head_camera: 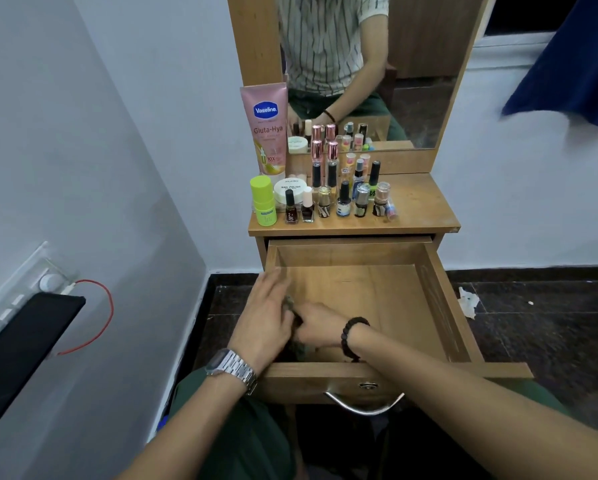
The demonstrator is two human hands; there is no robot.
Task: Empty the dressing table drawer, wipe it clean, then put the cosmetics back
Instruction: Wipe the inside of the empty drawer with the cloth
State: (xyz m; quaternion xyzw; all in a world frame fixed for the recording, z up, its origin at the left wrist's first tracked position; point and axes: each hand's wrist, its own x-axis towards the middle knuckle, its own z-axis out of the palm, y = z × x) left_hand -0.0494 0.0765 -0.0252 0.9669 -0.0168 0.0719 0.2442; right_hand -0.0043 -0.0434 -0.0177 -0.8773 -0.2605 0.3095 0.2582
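The wooden drawer (387,285) is pulled out and holds no cosmetics. A dark grey cloth (295,320) lies in its near left corner, mostly hidden by both hands. My left hand (263,317) lies over the cloth with fingers stretched forward and blurred. My right hand (316,327) reaches across from the right and its fingers grip the cloth. The cosmetics stand on the tabletop (425,209): a pink Vaseline tube (266,129), a lime green bottle (263,202), a white nail polish remover jar (290,190) and several nail polish bottles (342,199).
A mirror (394,64) rises behind the tabletop. A black phone (20,351) with a red cable hangs on the left wall by a socket. A crumpled tissue (468,301) lies on the dark floor to the right. The drawer's metal handle (363,405) faces me.
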